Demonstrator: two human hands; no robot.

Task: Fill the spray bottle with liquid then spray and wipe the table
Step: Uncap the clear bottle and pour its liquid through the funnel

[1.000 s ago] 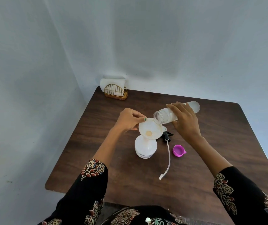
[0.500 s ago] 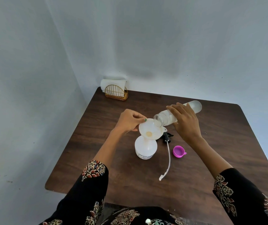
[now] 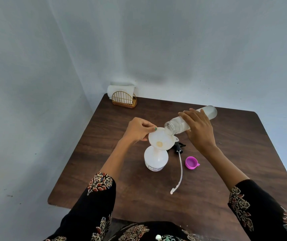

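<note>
Since a second ago the clear bottle (image 3: 189,121) has tipped further, mouth now down over the funnel (image 3: 161,139) rim, liquid entering. Step: filling the spray bottle (image 3: 155,159), which stands mid-surface (image 3: 226,153) under the funnel. Right hand (image 3: 200,131) wraps the clear bottle from above, wrist raised; left hand (image 3: 138,130) pinches the funnel rim. Next, probably: level off before overflow, pull funnel, fit the sprayer head (image 3: 178,147) lying beside.

- The dark wooden table (image 3: 217,171) stands in a wall corner.
- A white spray bottle (image 3: 155,160) stands mid-table.
- The black sprayer head (image 3: 178,147) with its tube lies beside it.
- A purple cap (image 3: 191,162) sits nearby.
- A gold napkin holder (image 3: 124,100), apparently holding napkins, occupies the far corner.
</note>
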